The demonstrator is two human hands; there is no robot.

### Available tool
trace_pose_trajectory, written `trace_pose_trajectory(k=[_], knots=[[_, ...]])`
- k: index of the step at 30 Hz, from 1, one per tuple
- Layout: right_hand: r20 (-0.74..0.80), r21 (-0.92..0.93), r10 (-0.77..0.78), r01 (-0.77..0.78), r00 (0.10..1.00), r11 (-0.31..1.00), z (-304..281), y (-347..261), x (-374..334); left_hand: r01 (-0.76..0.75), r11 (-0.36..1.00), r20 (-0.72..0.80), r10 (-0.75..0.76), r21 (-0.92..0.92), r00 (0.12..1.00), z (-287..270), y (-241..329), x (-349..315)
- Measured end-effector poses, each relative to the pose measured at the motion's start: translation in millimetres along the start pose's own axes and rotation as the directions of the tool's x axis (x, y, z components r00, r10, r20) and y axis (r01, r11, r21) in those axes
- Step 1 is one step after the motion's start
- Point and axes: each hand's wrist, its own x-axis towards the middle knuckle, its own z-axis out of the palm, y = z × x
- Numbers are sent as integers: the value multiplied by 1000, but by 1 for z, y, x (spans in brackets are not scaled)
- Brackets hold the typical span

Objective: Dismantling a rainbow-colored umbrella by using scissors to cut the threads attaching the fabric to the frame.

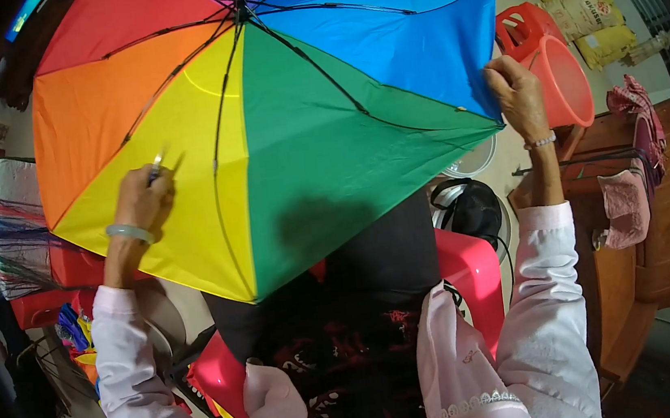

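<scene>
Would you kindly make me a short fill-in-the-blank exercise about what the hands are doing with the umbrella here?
1. The left hand rests on the ______ panel of the open rainbow umbrella.
2. The right hand grips the umbrella's edge where the green panel meets the ______ one.
3. Just right of the right hand stands a ______ plastic bucket.
4. The left wrist wears a pale ______.

Missing words: yellow; blue; red; bangle
</scene>
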Motion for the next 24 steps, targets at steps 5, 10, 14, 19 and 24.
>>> trace_pose_trajectory(k=[5,10,14,19,24], knots=[[207,262,9,-64,978,963,19,-18,-11,51,993,159,-34,-105,987,66,29,-10],[302,350,1,-112,953,930,35,-25,-20,182,978,203,-159,-104,966,78,32,-10],[233,171,-85,45,969,984,33,-22,-26,15,998,88,-21,68,996,93,16,0],[227,112,-185,164,956,980,37,-19,-25,59,895,-57,-38,441,998,106,21,14],[191,-79,-286,305,939,949,30,-24,-28,45,899,-184,40,435,982,119,22,11]])
